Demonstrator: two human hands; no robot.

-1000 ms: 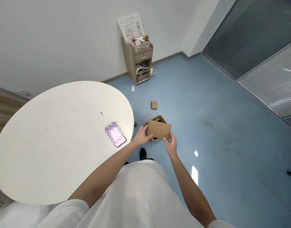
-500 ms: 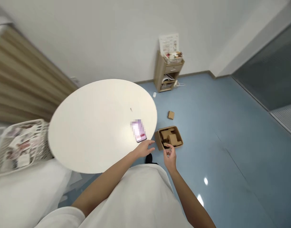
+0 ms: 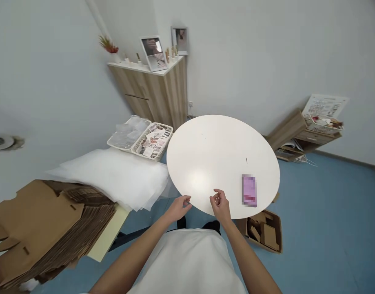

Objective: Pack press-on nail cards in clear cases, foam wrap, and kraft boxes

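My left hand [image 3: 178,208] hovers at the near edge of the round white table [image 3: 211,155], its fingers loosely bent with thumb and forefinger apart and nothing between them. Over the table's near rim is my right hand [image 3: 222,207], also without anything in it; its forefinger stretches out and its other fingers curl loosely. To the right of that hand a pixelated purple rectangle, which looks like a phone [image 3: 249,191], lies on the tabletop. A tiny dark object [image 3: 246,160], too small to name, rests beyond it.
On the left are stacked flat cardboard blanks [image 3: 49,220], white translucent sheets [image 3: 114,173], and baskets holding printed cards [image 3: 153,141] and clear bags [image 3: 130,131]. A cardboard box [image 3: 279,228] with small boxes stands on the floor at right. Cabinets [image 3: 150,94] line the wall.
My view has swung left, bringing the cardboard stack, sheets and both baskets into sight. My hands have moved from beside the floor box to the table's near edge.
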